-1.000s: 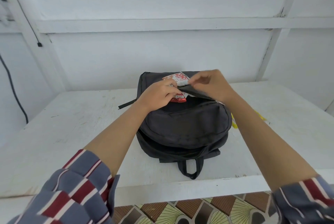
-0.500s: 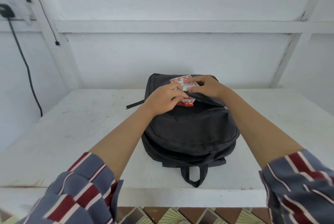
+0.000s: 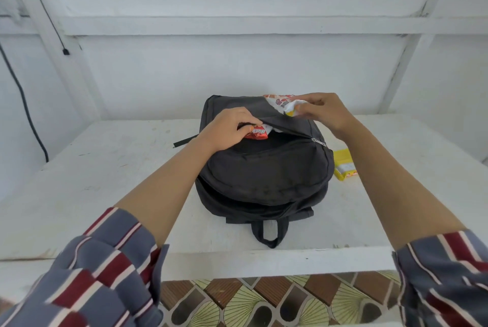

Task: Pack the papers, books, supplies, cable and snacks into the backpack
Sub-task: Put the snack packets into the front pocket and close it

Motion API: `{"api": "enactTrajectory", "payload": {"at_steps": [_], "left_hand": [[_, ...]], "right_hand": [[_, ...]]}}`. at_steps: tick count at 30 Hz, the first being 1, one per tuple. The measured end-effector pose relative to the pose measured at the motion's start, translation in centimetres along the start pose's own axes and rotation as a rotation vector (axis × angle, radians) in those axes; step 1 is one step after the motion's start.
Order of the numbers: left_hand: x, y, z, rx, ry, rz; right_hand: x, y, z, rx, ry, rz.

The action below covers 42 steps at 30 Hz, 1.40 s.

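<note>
A black backpack (image 3: 266, 170) lies flat on the white table (image 3: 105, 181), its front pocket unzipped at the far end. My left hand (image 3: 227, 129) pinches a red snack packet (image 3: 257, 133) at the pocket's mouth, the packet half inside. At the backpack's far right corner my right hand (image 3: 324, 112) grips a white and red snack bag (image 3: 284, 103), held above the pocket opening. What else is inside the backpack is hidden.
A yellow snack packet (image 3: 344, 164) lies on the table just right of the backpack, partly behind my right forearm. A black cable (image 3: 25, 104) hangs down the left wall. The table's front edge (image 3: 264, 260) is near me, with patterned floor tiles below.
My right hand has moved right and up, lifting the white and red bag away from the red packet. My left hand stays at the pocket. The yellow packet has come into sight.
</note>
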State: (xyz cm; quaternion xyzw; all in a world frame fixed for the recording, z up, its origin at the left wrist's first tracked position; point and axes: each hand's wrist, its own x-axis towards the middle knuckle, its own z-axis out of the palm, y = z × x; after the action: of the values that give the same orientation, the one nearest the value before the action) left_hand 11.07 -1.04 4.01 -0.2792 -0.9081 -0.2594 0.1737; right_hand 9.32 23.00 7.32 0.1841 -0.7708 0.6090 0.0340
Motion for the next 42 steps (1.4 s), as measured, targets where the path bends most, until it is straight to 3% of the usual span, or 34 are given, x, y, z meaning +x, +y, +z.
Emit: {"api": "enactTrajectory", "payload": {"at_steps": [10,22,30,35,42], "left_hand": [[0.7,-0.1,-0.3,-0.023,-0.045,-0.041],[1.1,-0.3,-0.8,-0.05,-0.05,0.008],[1.1,-0.4,-0.3,-0.099,-0.009,0.013],[1.2,-0.5,-0.2,-0.105,-0.004,-0.003],[1.2,-0.5,-0.2,-0.097,-0.005,-0.015]], "right_hand": [[-6.1,-1.6,-0.8,-0.081,-0.179,0.225],[-7.4,-0.8,4.8,-0.298,0.053,0.159],[-5.2,2.5,6.4,-0.656,0.244,0.101],[-4.8,2.3,5.8,-0.994,0.207,0.104],[-5.3,0.3,3.2,-0.799,0.089,0.022]]}}
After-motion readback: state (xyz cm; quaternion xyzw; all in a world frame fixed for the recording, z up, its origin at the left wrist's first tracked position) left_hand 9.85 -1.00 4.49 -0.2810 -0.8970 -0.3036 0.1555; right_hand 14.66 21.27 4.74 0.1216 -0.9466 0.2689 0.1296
